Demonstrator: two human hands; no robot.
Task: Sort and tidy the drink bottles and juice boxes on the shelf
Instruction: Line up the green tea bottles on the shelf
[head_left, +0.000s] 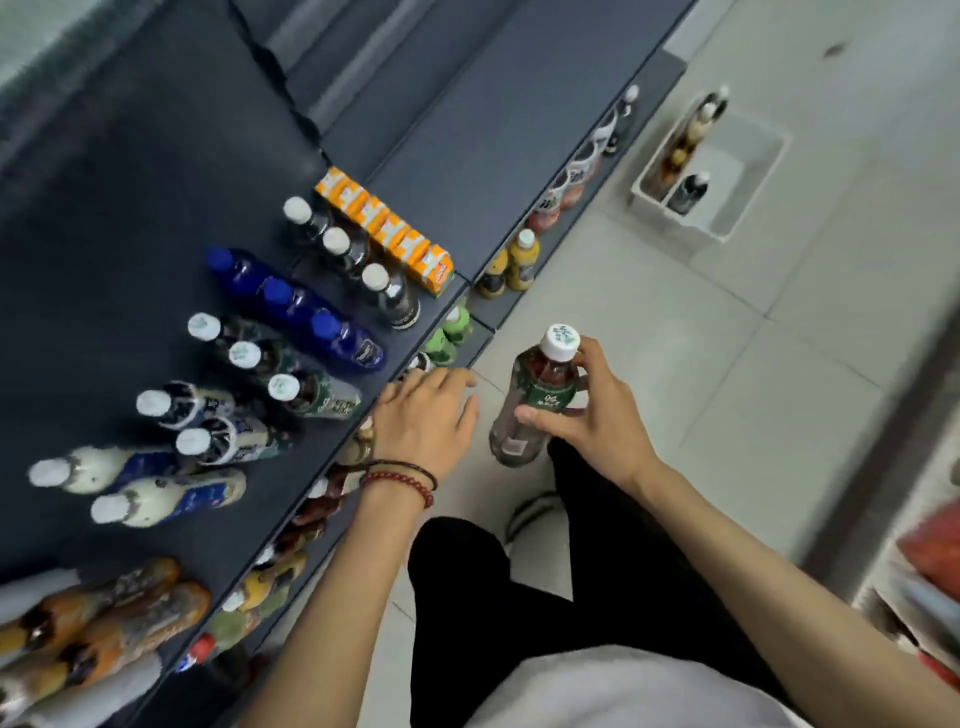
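My right hand grips a tea bottle with a green label and white cap, held upright over the floor in front of the shelf. My left hand is open, fingers straight, at the front edge of the dark shelf. On the shelf stand rows of bottles: three green-label tea bottles, three blue bottles, three dark bottles with white caps, and a row of orange juice boxes.
White milky bottles and orange bottles stand further left on the shelf. Lower shelves hold more bottles. A white bin with a few bottles sits on the tiled floor at right. My legs are below.
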